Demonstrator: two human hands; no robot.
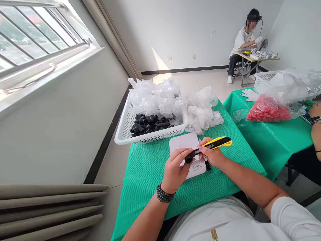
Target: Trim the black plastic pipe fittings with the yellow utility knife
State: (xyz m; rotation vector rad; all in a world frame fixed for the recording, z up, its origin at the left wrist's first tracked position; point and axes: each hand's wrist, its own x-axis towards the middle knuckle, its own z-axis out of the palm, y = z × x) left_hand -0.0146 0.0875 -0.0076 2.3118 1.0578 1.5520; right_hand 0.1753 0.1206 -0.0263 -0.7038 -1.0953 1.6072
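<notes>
Two bare hands at work above a green-covered tabletop (147, 174). The left hand (177, 167), with dark beaded bracelets (164, 194) at its wrist, has its grip closed around a black fitting (189, 158), whose round opening is turned toward the viewer. The right hand (212, 154) has its grip closed on a yellow-and-black utility knife (218, 142); the knife's narrow front end points left, toward the fitting. Whether the blade touches the fitting cannot be told.

The fitting is held above a white scale (185, 142), partly hidden by the hands. A black-capped marker (207, 164) lies just beside the scale, on its right.

Beyond the scale, a white basket (150, 136) contains loose black fittings (146, 124) in its near part and crumpled clear bags (160, 97) behind them. More clear bags (203, 115) are heaped to the right of the basket.

Farther right, a second green-covered tabletop (265, 137) bears a bag of red pieces (269, 108), a white glove (250, 94) and another white basket (260, 82). A co-worker's hand (314, 109) is visible at the right edge. In the background, a seated person (243, 40) works at a small table (274, 59).
</notes>
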